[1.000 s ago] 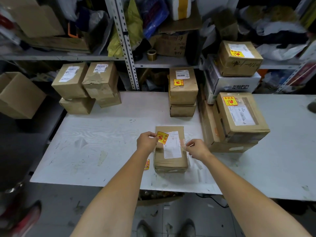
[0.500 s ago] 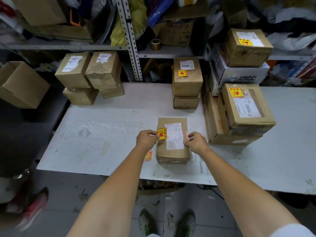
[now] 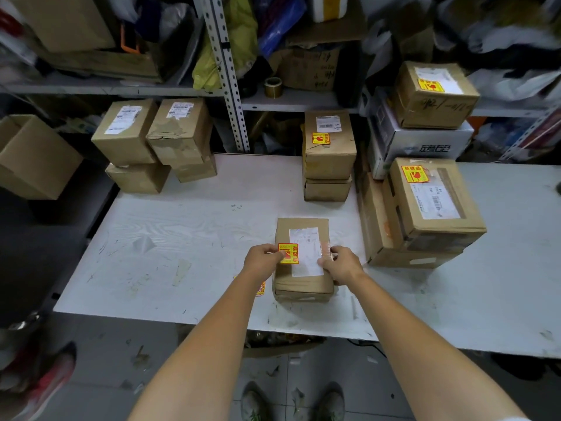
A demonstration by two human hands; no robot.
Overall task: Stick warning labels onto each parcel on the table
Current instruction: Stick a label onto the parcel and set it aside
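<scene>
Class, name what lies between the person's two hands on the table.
Head view: the parcel, its white shipping label between left hand and right hand.

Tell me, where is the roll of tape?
The roll of tape sits on the shelf behind the table, right of the metal post, above the middle parcel stack.

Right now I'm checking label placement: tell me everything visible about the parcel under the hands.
The brown cardboard parcel lies flat near the table's front edge. A white shipping label covers its top; a yellow-and-red warning sticker sits at that label's left edge. The left hand presses the sticker; the right hand steadies the right side.
</scene>
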